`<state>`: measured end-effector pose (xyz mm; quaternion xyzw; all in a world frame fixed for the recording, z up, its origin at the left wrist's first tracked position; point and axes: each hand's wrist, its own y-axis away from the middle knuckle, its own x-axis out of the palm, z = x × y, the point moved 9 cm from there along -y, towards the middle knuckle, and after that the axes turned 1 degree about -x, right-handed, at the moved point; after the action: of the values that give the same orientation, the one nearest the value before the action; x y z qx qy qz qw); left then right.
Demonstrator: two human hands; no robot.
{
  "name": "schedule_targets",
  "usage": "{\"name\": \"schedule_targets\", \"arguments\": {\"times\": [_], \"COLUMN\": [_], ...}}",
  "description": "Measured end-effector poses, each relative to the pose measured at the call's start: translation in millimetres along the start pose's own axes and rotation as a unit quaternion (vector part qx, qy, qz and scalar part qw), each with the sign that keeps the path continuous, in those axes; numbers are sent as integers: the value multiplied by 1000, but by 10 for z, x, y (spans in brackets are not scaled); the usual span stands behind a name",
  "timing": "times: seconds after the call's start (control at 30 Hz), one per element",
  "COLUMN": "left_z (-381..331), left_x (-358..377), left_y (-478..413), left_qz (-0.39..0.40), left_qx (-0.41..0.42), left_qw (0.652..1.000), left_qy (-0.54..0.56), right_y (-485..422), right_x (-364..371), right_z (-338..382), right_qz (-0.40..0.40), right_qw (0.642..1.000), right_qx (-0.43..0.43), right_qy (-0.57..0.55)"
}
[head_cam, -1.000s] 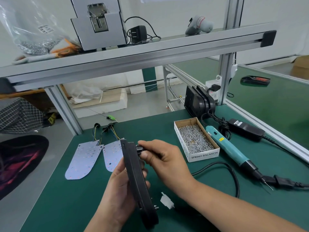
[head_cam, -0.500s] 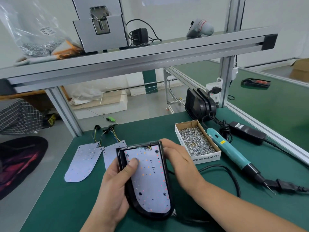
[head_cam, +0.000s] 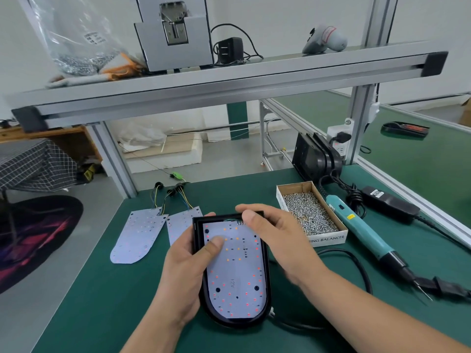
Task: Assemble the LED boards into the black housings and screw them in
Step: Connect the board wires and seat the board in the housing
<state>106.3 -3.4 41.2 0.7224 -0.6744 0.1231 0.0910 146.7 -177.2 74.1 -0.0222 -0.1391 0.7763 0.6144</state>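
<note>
A black housing (head_cam: 266,266) lies face up low on the green table, with a white LED board (head_cam: 237,276) seated inside it. My left hand (head_cam: 188,271) grips the housing's left edge, its thumb pressing on the board. My right hand (head_cam: 272,238) holds the housing's top right corner, thumb down on the board's upper edge. Two more LED boards lie to the left, one (head_cam: 139,236) fully visible and one (head_cam: 179,225) partly behind my left hand, both with coloured wires. More black housings (head_cam: 314,157) lean at the back right.
A cardboard box of screws (head_cam: 309,215) sits right of my hands. A teal electric screwdriver (head_cam: 362,230) lies beside it, with its black power adapter (head_cam: 388,203) and cables. An aluminium shelf (head_cam: 229,77) spans overhead. The table's left edge drops to the floor.
The housing went from standing on edge with my right hand at its cable to lying face up with the board inside. Both thumbs now press the board's upper part.
</note>
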Motion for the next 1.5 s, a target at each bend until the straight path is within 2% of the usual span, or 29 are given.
{"name": "schedule_targets", "arguments": {"times": [0.17,0.47,0.57,0.63,0.7,0.77,0.87,1.07,1.23,1.37,1.43,1.5], "left_z": [14,-1,1,25,48,71,88,71,39,58,106,146], "left_x": [25,2,-44,-70,-63,-48,-21,40,1,1,-8,-42], "left_y": [-1,5,-6,-8,-7,0,8,33,41,38,34,2], "left_qz": [4,-15,-33,-40,-37,-34,-24,8,12,6,-6,-26], "left_qx": [-6,1,-14,-30,-43,-54,-59,-49,-40,-44,-52,-65], "left_qw": [1000,1000,998,996,994,993,993,994,995,994,994,994], "left_qy": [-7,4,46,70,90,96,99,93,88,99,96,87], "right_y": [17,-25,-27,-58,-50,-1,31,-10,-89,-71,-64,-62], "right_x": [19,20,51,-19,-4,94,154,168,185,162,144,164], "right_z": [12,-4,-103,-125,-118,-134,-138,-79,-173,-156,-158,-155], "right_qz": [2,14,24,25,59,108,127,86,74,68,72,96], "right_qw": [1000,1000,995,999,993,984,971,966,964,956,946,910], "right_qx": [8,10,58,38,3,-13,-33,-71,-42,-54,-59,-83], "right_qy": [15,-21,-76,16,103,141,199,234,252,281,309,395]}}
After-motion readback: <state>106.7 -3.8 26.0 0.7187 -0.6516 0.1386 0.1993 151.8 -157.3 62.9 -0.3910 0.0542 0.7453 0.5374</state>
